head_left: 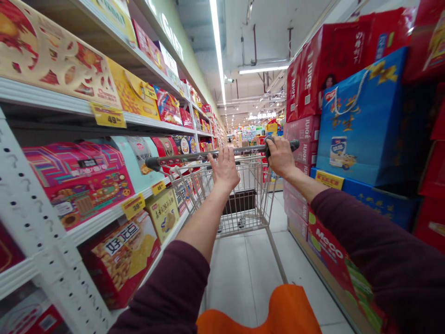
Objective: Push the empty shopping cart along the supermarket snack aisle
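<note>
The left hand (224,169) rests spread on the shopping cart's handle (187,157); the right hand (280,157) curls around it. Boxed snacks (79,183) line shelves leftward; gift boxes (361,116) stack rightward.

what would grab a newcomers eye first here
The eye goes first to the two bare hands on the grey handle of a shopping cart at the centre, the left hand lying flat and the right hand gripping. On the right, a big blue gift box stands out among stacked red cartons, while bright snack boxes with yellow price tags line the shelves on the left.
</note>
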The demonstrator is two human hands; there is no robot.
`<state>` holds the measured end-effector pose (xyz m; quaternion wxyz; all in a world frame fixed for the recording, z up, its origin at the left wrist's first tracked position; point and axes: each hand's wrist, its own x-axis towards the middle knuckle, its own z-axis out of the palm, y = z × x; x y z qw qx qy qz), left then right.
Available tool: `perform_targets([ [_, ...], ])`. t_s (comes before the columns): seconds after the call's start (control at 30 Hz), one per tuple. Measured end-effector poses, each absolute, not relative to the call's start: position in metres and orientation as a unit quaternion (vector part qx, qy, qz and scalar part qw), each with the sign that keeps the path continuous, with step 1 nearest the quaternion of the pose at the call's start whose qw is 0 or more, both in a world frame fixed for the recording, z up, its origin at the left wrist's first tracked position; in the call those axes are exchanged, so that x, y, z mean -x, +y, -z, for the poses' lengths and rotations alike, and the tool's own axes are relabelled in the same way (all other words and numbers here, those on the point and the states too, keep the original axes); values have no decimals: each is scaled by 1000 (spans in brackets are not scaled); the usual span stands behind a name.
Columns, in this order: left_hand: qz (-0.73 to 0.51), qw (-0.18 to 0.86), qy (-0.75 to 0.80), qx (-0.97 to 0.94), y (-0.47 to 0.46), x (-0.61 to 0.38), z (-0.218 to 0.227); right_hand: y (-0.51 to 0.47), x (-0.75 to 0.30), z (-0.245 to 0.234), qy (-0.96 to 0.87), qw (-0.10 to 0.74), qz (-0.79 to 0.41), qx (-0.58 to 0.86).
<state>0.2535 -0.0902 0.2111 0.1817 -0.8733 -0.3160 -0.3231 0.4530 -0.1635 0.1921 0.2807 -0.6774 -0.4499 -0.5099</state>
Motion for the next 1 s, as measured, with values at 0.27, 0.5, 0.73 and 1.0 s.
perform_targets([
  [0.27,306,221,-287,880,-75,-235,-215,-173,-453,-204,-507,249,488,666],
  [0.5,321,209,-322,866,-77,-236,-211,-188,-479,-204,-453,257,492,697],
  [0.73,317,201,-308,874,-78,-236,-210,-142,-420,-207,-512,260,484,661],
  [1.0,315,191,-326,871,-63,-221,-206,-162,-451,-197,-488,269,492,669],
])
